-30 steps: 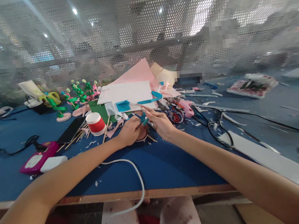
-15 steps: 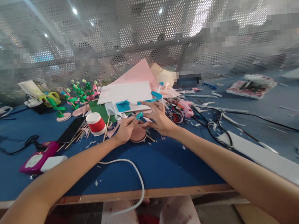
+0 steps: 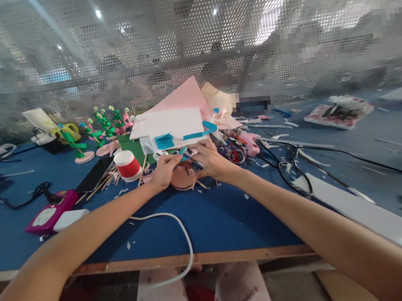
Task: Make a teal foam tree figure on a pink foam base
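My left hand (image 3: 163, 170) and my right hand (image 3: 211, 161) meet over a round pink disc (image 3: 182, 179) lying on the blue table (image 3: 206, 215). The fingers of both hands are pinched on a small teal paper piece (image 3: 183, 151) held just above the disc. Behind them lies a pile of white and pink sheets (image 3: 174, 120) with teal strips (image 3: 202, 131) on it.
A red-and-white cup (image 3: 128, 165) and wooden sticks stand left of the hands. Green and pink paper figures (image 3: 98, 133) stand at the back left. A magenta device (image 3: 49, 216) lies near left. Black cables (image 3: 292, 162), scissors (image 3: 234, 152) and a white strip (image 3: 355, 210) are on the right.
Both hands have moved a little farther from me, over the pink disc. The teal piece, held upright before, now sits lower between the fingertips.
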Motion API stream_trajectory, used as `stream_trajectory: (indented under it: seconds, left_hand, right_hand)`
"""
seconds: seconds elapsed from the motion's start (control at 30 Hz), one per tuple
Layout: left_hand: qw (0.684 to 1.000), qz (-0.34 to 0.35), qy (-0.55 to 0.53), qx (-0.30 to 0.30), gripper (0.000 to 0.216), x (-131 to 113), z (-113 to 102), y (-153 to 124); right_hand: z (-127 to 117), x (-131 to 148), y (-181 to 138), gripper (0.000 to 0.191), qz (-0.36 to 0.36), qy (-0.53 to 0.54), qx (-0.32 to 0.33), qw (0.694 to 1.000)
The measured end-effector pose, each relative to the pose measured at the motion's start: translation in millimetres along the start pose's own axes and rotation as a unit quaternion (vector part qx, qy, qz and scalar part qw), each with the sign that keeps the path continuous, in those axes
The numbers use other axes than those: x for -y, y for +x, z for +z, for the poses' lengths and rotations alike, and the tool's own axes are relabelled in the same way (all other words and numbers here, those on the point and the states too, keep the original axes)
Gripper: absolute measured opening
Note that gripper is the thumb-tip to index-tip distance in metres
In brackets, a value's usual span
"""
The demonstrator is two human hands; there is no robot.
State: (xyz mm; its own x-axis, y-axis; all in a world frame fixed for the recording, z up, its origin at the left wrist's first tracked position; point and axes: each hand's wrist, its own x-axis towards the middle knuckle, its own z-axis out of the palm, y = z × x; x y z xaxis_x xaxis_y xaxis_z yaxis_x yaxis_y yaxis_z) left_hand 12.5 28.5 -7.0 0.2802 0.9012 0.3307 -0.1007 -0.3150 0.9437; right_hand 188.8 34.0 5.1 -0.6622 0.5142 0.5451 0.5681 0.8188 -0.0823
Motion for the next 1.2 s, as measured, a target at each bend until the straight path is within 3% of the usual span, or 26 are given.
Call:
stream_trajectory:
  seconds: [0.27,0.43,0.6,0.8,1.07,1.2]
  left_hand:
    - [0.998,0.038,-0.013,-0.049,0.029,-2,1,-1]
    - [0.998,0.050,-0.005,-0.029,0.031,-3,1,-1]
    - [0.987,0.083,0.088,-0.102,0.054,-3,4,0]
    - [0.988,0.099,0.112,-0.039,0.022,-7,4,1]
    - [0.980,0.133,0.128,-0.077,0.010,-6,3,-3]
    - [0.981,0.124,0.116,-0.094,0.011,-7,3,-3]
  right_hand:
    - [1,7,2,0.019,0.051,0.080,-0.066,0.993]
    - [1,10,2,0.019,0.116,0.124,-0.073,0.983]
    - [8,10,1,0.017,0.126,0.168,-0.067,0.975]
    - [10,10,0,0.015,0.148,0.155,-0.087,0.973]
    - [4,11,2,0.024,0.152,0.156,-0.081,0.973]
    - [5,14,2,0.025,0.107,0.114,-0.077,0.985]
